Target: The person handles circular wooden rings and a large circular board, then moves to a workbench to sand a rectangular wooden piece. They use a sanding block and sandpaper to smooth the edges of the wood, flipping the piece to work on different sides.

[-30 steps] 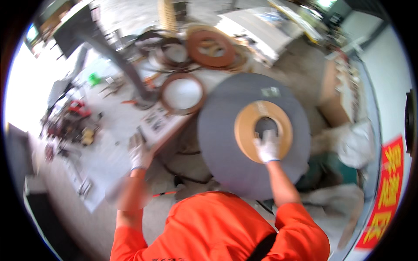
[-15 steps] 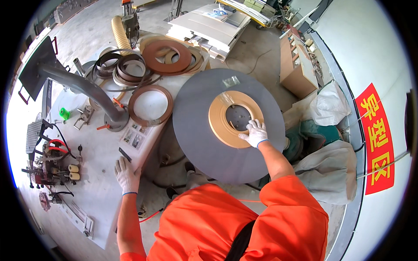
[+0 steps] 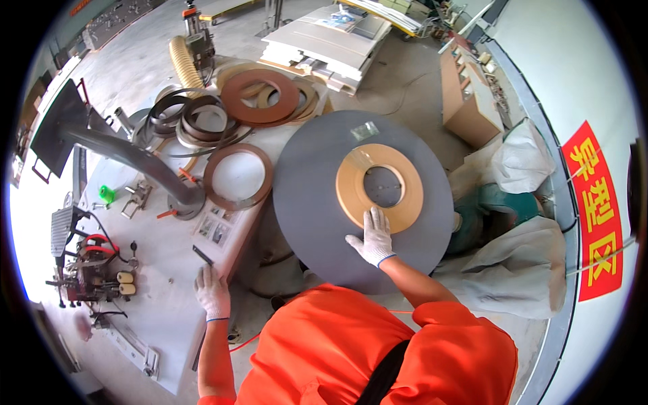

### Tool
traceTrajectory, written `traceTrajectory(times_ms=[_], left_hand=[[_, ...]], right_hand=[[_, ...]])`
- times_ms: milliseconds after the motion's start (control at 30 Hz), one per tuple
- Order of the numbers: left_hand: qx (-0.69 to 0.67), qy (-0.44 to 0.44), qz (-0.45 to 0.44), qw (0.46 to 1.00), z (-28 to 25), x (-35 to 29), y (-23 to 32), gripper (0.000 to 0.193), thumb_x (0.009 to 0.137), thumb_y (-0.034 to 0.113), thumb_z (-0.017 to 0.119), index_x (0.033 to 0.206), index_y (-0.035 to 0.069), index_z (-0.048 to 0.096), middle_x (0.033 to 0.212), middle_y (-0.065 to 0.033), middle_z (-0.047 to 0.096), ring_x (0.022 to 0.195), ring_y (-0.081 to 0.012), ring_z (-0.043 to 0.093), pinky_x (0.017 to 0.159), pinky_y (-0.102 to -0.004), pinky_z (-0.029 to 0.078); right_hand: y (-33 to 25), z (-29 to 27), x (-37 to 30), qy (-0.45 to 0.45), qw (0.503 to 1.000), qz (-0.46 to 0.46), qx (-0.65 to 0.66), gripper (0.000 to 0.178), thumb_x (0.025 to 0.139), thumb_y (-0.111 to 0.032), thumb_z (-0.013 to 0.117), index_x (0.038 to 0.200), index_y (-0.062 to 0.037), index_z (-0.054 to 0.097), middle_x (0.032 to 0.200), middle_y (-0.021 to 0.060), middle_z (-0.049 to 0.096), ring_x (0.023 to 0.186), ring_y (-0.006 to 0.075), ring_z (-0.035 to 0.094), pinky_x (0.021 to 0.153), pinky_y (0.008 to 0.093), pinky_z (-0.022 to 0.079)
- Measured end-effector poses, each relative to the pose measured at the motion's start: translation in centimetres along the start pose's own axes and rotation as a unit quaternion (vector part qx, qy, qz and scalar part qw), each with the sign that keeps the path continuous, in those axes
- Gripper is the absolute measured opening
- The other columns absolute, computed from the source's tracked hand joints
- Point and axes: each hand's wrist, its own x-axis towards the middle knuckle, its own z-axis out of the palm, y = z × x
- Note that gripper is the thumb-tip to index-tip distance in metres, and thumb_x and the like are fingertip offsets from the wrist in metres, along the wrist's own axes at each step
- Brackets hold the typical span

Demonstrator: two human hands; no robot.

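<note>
Head view: from my remote station I see the gloved right hand [image 3: 374, 239] palm down on the round grey disc [image 3: 310, 202], grip wide with the thumb out to the side, its fingertips on the near rim of the tan ring-shaped roll [image 3: 351, 185], which lies flat, well inside the disc's edge and slightly toward its far right side. The gloved left hand [image 3: 213, 293] is at the right edge of the white desk [image 3: 162, 324], fingers at the near end of a dark strip [image 3: 202, 254]; I cannot tell whether that grip holds it. Farther along this edge I note a brown ring [image 3: 268, 177].
</note>
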Motion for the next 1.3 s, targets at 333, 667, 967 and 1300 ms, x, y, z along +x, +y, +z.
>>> traceTrajectory(times_ms=[333, 667, 967, 1300], left_hand=[[-0.083, 0.006, -0.004, 0.997, -1.8, -0.9, -0.2, 0.055, 0.084, 0.020, 0.081, 0.133, 0.002, 0.066, 0.140, -0.0187, 0.065, 0.133, -0.0411, 0.059, 0.113, -0.0553, 0.045], [-0.038, -0.030, -0.019, 0.999, -1.5, 3.5, 1.6, 0.057, 0.089, 0.023, 0.078, 0.139, 0.000, 0.062, 0.152, -0.0234, 0.059, 0.143, -0.0408, 0.054, 0.117, -0.0538, 0.043], [-0.211, 0.112, 0.150, 0.959, -6.4, 7.0, 12.9, 0.033, 0.083, 0.008, 0.076, 0.115, 0.003, 0.074, 0.122, -0.0160, 0.076, 0.116, -0.0358, 0.073, 0.097, -0.0487, 0.058], [-0.296, -0.029, 0.129, 0.946, -5.3, 6.6, 17.1, 0.061, 0.077, 0.022, 0.088, 0.131, 0.001, 0.069, 0.141, -0.0191, 0.068, 0.135, -0.0404, 0.060, 0.115, -0.0534, 0.047]], right_hand=[[-12.3, 0.0, -2.8, -0.019, 0.935, -0.251, 0.249, 0.052, 0.092, -0.037, 0.081, 0.127, -0.0008, 0.071, 0.138, 0.0197, 0.068, 0.135, 0.0398, 0.060, 0.117, 0.0511, 0.046], [-15.3, -0.3, -2.1, -0.011, 0.907, -0.299, 0.296, 0.039, 0.091, -0.032, 0.082, 0.117, -0.0039, 0.075, 0.121, 0.0162, 0.077, 0.119, 0.0365, 0.070, 0.106, 0.0483, 0.054], [-21.7, -4.5, -0.7, -0.381, 0.599, 0.213, 0.671, 0.044, 0.108, -0.045, 0.066, 0.115, -0.0023, 0.076, 0.102, 0.0080, 0.077, 0.091, 0.0191, 0.073, 0.078, 0.0355, 0.060], [-6.0, 0.4, 14.0, 0.040, 0.933, 0.123, 0.336, 0.027, 0.104, -0.029, 0.060, 0.108, -0.0047, 0.072, 0.097, 0.0173, 0.078, 0.092, 0.0316, 0.077, 0.080, 0.0459, 0.060]])
